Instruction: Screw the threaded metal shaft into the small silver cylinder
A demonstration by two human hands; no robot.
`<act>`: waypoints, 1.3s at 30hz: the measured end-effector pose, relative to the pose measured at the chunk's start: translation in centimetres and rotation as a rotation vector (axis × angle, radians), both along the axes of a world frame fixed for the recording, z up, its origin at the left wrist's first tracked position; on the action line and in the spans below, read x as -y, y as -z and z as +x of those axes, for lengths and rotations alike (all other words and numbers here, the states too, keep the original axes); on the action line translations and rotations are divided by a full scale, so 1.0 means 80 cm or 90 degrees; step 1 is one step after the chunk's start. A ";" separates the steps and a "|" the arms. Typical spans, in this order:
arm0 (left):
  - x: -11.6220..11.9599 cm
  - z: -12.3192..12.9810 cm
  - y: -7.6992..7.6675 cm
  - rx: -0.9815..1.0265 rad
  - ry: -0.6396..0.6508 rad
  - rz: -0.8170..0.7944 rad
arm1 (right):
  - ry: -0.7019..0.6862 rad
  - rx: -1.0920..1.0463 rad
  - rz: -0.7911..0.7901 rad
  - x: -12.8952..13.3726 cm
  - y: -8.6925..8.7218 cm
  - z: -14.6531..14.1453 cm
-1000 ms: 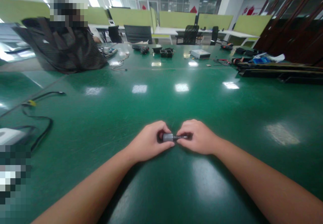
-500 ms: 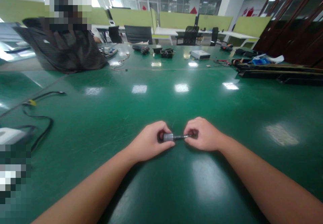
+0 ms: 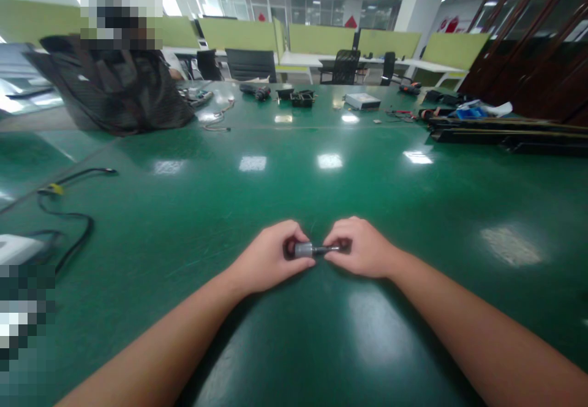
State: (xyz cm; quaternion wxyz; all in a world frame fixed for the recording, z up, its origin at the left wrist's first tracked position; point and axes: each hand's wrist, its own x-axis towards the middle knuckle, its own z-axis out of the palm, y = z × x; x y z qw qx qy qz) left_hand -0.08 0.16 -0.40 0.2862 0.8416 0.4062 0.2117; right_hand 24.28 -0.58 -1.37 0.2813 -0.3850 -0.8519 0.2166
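Low over the green table, my left hand (image 3: 271,259) is closed around a short grey metal cylinder (image 3: 304,250), held between thumb and forefinger. A thin dark shaft (image 3: 318,250) sticks out of the cylinder's right end, lying level. On the shaft's far part, the thumb and fingers of my right hand (image 3: 362,249) are pinched. Only a narrow gap parts the two hands. Both ends of the piece are partly hidden by my fingers, and its exact kind cannot be made out.
A large dark mesh bag (image 3: 124,92) stands at the back left, with a blurred-out person behind it. Black cables (image 3: 87,216) lie at left. Along the far side are a silver box (image 3: 362,101), black parts (image 3: 302,98) and long black strips (image 3: 500,134) at right.
My right hand has moved left, closer to my left hand, and less of the shaft shows between them. My left hand keeps its grip on the cylinder, and the view has shifted slightly.
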 end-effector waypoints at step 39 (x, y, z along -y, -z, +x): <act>0.001 0.000 -0.005 0.003 0.043 0.030 | -0.035 -0.037 -0.003 0.003 -0.001 -0.012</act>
